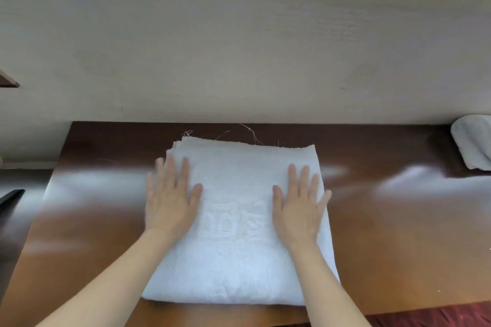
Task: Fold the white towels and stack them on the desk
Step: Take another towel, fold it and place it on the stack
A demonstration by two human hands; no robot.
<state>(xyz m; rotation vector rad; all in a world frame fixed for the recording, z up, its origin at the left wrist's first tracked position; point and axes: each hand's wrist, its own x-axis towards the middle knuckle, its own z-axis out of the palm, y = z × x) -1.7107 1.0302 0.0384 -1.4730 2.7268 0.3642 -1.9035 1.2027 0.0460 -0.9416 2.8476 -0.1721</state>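
Note:
A folded white towel (236, 241) lies flat in the middle of the brown wooden desk (398, 233), with loose threads at its far edge. My left hand (171, 199) presses flat on the towel's left side, fingers straight and partly over the left edge. My right hand (300, 210) presses flat on the right side, fingers spread. Another white towel (473, 143), bunched, sits at the desk's far right against the wall.
A pale wall panel (239, 48) rises right behind the desk. A dark object (10, 196) lies off the desk's left edge. Dark red fabric (438, 316) shows below the desk's front edge at the lower right.

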